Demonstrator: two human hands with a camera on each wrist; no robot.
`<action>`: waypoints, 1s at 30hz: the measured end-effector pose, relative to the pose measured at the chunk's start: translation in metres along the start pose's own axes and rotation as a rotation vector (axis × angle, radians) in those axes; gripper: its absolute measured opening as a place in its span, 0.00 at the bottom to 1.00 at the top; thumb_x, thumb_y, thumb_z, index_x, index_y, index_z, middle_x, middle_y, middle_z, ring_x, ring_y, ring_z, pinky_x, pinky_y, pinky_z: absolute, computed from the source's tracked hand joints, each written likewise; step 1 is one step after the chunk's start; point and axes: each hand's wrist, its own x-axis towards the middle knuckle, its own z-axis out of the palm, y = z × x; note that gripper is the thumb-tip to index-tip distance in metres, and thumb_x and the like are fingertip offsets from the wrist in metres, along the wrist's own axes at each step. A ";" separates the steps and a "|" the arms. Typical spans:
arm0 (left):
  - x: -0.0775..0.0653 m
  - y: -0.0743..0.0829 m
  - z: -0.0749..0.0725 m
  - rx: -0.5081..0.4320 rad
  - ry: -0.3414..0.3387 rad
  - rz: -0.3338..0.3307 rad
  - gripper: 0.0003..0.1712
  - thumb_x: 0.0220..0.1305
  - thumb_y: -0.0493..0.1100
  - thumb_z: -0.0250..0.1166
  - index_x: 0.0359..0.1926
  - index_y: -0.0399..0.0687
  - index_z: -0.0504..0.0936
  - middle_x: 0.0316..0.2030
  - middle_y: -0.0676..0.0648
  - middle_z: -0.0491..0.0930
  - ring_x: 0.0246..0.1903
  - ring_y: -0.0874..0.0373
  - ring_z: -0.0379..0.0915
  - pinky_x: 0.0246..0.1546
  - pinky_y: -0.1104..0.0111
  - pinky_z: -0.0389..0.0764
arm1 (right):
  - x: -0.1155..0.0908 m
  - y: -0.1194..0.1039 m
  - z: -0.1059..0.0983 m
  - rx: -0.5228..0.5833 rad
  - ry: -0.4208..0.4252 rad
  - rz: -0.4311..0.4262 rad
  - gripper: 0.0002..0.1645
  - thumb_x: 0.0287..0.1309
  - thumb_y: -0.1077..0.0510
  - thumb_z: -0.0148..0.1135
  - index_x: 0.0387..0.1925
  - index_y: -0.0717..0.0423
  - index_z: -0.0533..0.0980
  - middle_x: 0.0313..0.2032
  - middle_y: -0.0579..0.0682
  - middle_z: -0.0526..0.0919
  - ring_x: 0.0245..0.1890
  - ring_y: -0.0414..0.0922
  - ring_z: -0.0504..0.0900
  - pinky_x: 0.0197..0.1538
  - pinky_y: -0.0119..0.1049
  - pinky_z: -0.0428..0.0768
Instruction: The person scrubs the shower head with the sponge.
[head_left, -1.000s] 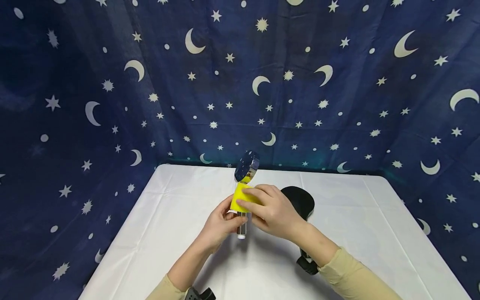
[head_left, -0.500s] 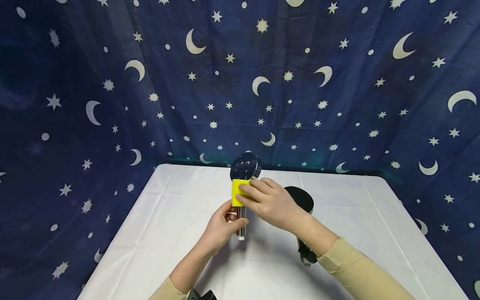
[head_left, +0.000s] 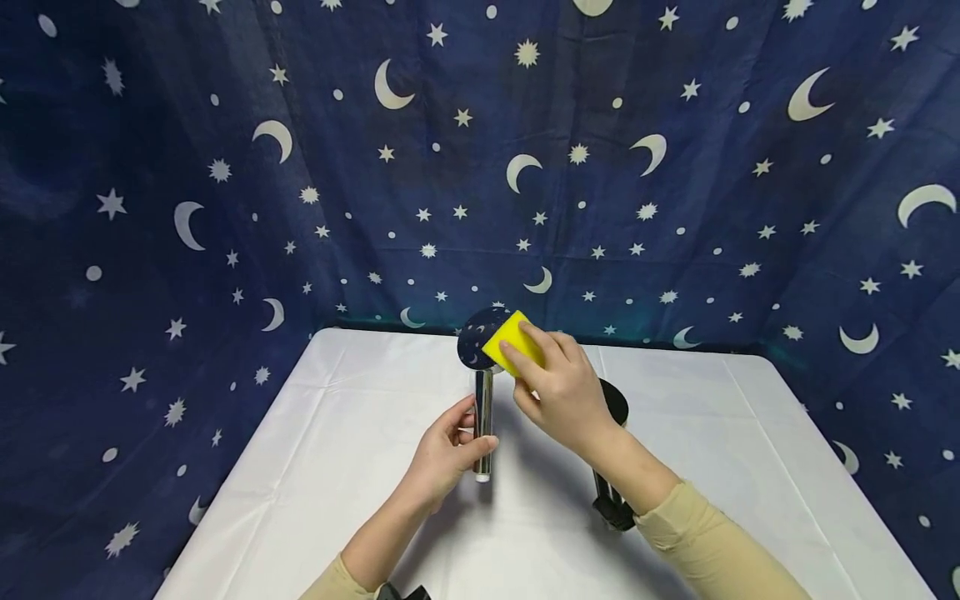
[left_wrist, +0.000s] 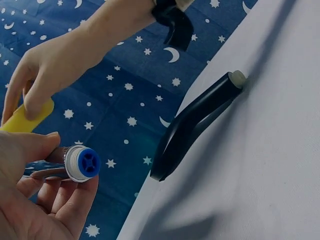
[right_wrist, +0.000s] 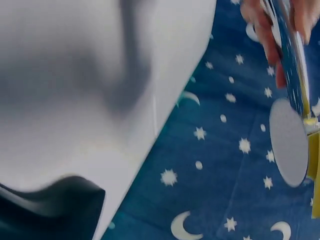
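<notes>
A person's left hand [head_left: 442, 454] grips a chrome shower head [head_left: 483, 396] by its slim handle above a white table [head_left: 337, 467]; the right hand [head_left: 562, 392] pinches a yellow sponge [head_left: 513, 343] at the polished disc, its dark, glossy surface mirroring pale moons.

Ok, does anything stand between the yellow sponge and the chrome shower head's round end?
Nothing visible does: the yellow sponge overlaps the round end in the head view, and the left hand holds the handle below.

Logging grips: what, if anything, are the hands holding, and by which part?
The left hand holds the chrome shower head by its handle; right hand pinches the yellow sponge towards one side.
</notes>
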 end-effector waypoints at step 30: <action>-0.002 -0.001 -0.008 0.429 0.092 0.207 0.37 0.62 0.44 0.75 0.71 0.61 0.75 0.47 0.53 0.79 0.42 0.54 0.77 0.30 0.66 0.83 | -0.002 0.031 -0.014 0.203 0.025 0.357 0.28 0.56 0.60 0.66 0.60 0.53 0.82 0.70 0.57 0.72 0.52 0.59 0.73 0.48 0.52 0.79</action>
